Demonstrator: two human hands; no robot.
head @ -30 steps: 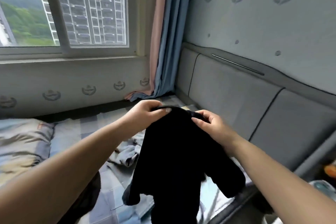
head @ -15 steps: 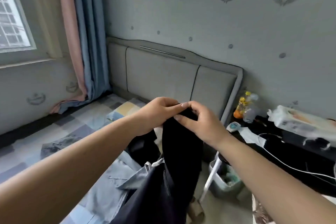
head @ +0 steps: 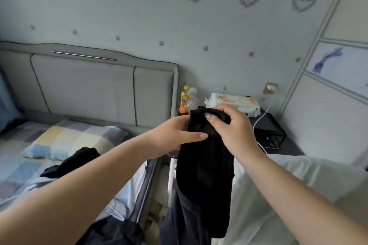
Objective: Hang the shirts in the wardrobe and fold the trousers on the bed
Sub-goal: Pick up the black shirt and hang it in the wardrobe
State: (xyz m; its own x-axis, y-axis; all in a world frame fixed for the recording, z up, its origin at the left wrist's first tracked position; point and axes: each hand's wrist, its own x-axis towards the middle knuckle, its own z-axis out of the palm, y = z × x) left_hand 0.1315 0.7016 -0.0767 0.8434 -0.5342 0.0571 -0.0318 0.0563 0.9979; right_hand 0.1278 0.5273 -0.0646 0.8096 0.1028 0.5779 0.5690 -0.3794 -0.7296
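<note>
Hands meet in front of me at chest height, both on a black garment [head: 205, 175] that hangs straight down between my forearms. My left hand [head: 175, 135] lies against its left edge, thumb stretched flat across the cloth and the fingers hidden behind it, so the cloth is pinched between them. My right hand [head: 233, 127] curls over the top edge, fingertips [head: 208, 116] pressed together and hooked round the bunched fabric. I cannot tell whether this is a shirt or trousers. Its lower end drops past the bed's edge toward a dark blue garment [head: 185, 221] at the bottom of the view.

To my left is the bed [head: 18, 177], covered in a checked sheet, with a checked pillow [head: 69, 139] near the grey padded headboard [head: 85, 89]. Another black garment [head: 73, 163] lies crumpled on the bed beside the pillow. Beyond my hands stands a black nightstand [head: 268, 125] holding a bottle [head: 185, 97] with a yellow cap and a white packet [head: 233, 103]. White cloth [head: 288, 177] spreads under my right forearm. A pale wardrobe door [head: 338, 105] fills the right edge.
</note>
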